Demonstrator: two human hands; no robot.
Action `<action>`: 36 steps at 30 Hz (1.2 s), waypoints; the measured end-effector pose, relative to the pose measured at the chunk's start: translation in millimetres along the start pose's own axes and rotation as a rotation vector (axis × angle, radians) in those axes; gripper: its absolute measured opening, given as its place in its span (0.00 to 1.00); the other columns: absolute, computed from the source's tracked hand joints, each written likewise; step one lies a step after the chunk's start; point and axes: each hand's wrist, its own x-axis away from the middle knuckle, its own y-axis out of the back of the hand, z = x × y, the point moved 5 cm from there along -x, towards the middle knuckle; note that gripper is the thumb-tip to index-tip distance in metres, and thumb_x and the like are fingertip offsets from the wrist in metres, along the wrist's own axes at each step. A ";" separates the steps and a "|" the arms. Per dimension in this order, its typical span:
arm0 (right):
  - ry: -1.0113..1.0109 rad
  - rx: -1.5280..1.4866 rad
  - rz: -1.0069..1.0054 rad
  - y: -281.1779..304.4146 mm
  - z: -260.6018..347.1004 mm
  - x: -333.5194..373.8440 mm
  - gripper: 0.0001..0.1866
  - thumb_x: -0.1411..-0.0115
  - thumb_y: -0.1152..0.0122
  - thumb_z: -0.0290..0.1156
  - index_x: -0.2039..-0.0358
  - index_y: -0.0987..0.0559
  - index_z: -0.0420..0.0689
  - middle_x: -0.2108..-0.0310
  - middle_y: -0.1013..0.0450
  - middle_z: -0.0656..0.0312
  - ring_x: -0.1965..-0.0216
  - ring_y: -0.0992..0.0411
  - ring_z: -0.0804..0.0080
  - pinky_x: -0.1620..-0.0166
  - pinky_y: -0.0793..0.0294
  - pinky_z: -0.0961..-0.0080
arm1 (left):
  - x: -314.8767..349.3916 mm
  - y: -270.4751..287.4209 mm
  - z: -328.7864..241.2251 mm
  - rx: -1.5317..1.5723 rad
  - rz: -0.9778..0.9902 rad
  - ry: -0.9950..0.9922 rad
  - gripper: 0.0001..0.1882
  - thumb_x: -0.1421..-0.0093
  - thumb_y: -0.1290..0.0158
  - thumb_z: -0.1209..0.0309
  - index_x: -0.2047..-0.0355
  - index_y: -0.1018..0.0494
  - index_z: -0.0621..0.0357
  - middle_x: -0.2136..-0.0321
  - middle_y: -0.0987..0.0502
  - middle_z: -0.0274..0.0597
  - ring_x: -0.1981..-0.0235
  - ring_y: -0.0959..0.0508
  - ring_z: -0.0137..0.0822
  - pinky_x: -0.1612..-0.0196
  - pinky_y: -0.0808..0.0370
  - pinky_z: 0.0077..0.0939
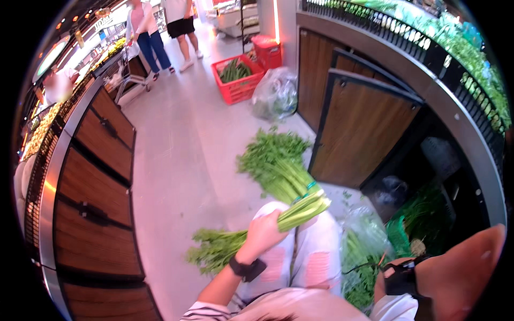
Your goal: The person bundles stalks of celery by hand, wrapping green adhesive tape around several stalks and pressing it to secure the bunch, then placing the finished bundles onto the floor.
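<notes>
Close by celery point(281, 176), cabinet door point(361, 125) ajar

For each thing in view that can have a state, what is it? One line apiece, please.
Left grip: closed around celery stalks
Held celery: stalk ends pointing right
Tied celery: bound with a green tie
Right grip: too hidden to tell
Right door: open
Left doors: shut
Crate: upright, lidless, holding green vegetables
Far bag: bulging
Near bag: holding greens
</notes>
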 end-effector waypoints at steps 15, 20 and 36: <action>0.163 -0.093 -0.084 -11.7 -35.0 -9.5 0.16 0.34 0.58 0.36 0.57 0.27 0.36 0.61 0.27 0.53 0.56 0.29 0.62 0.48 0.31 0.67 | -0.6 -9.5 12.7 0.033 0.061 0.054 0.19 0.57 0.38 0.62 0.65 0.27 0.54 0.75 0.22 0.53 0.69 0.22 0.55 0.64 0.25 0.45; 0.205 -0.140 -0.203 -9.9 -72.2 -28.9 0.16 0.34 0.58 0.35 0.57 0.28 0.36 0.61 0.27 0.53 0.55 0.29 0.61 0.47 0.32 0.67 | -11.0 -9.9 7.6 0.080 0.043 0.028 0.18 0.57 0.39 0.66 0.66 0.27 0.58 0.76 0.23 0.56 0.70 0.22 0.56 0.66 0.24 0.44; -0.803 0.328 0.492 -258.1 -395.2 407.1 0.15 0.48 0.46 0.24 0.59 0.22 0.52 0.63 0.30 0.57 0.60 0.28 0.57 0.57 0.30 0.64 | -10.6 0.6 59.2 0.367 0.182 0.476 0.23 0.57 0.37 0.73 0.59 0.26 0.67 0.69 0.20 0.42 0.68 0.21 0.29 0.61 0.26 0.23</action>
